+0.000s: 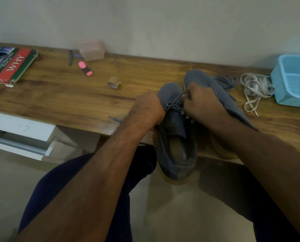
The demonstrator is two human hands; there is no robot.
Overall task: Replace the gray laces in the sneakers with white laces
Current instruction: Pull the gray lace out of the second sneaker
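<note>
Gray lace sat half-threaded in the near sneaker at the desk edge, right hand pinching its loop, left hand gripping the shoe's side; the step called for short, even pulls, eyelet by eyelet.

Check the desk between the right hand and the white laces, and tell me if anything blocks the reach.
The second sneaker lies between the right hand and the white laces, with a removed gray lace bunched beyond it. Both are low, so the hand should pass over them. The blue basket sits past the laces, out of the path.
</note>
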